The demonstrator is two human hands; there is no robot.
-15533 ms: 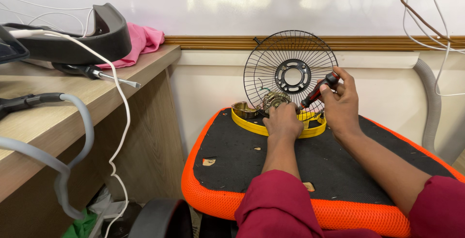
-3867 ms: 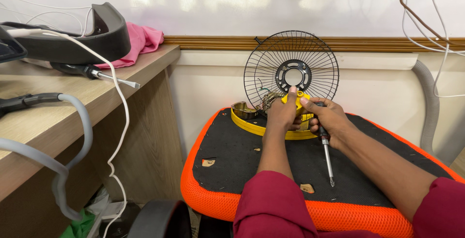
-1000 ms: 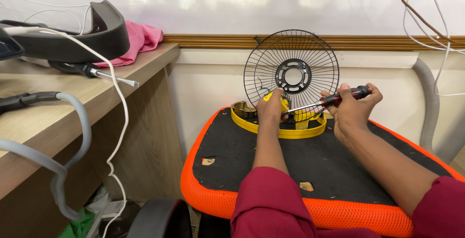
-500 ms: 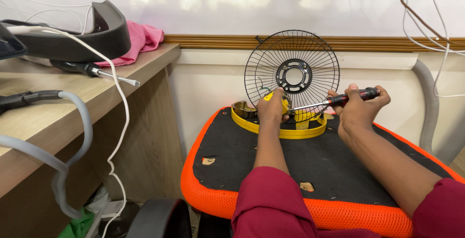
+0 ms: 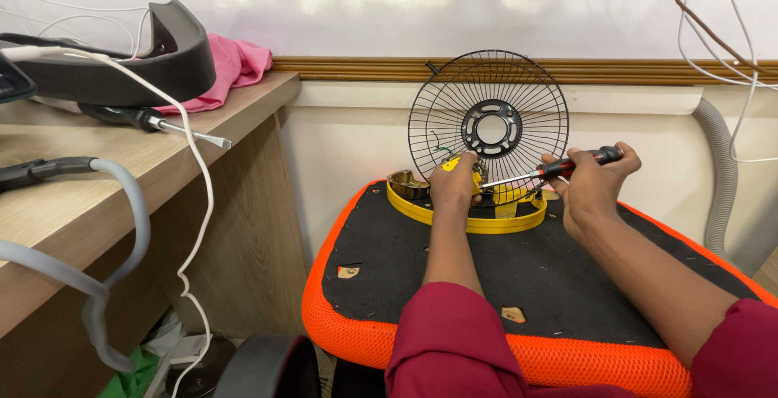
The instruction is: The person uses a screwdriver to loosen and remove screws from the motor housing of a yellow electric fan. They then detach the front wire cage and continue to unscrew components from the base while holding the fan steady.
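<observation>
The left hand [image 5: 454, 181] was closed on the yellow fan base [image 5: 466, 211]. At its 3 o'clock, the right hand [image 5: 590, 183] gripped the screwdriver [image 5: 551, 173]. The wire fan guard [image 5: 488, 118] looked light and bendy.

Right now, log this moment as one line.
left hand: holds yellow fan base | right hand: holds screwdriver, tip at base | wire guard: upright | on orange-rimmed seat

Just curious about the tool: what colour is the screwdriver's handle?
Black with red, seen in the head view: the screwdriver is held in the right hand.
</observation>
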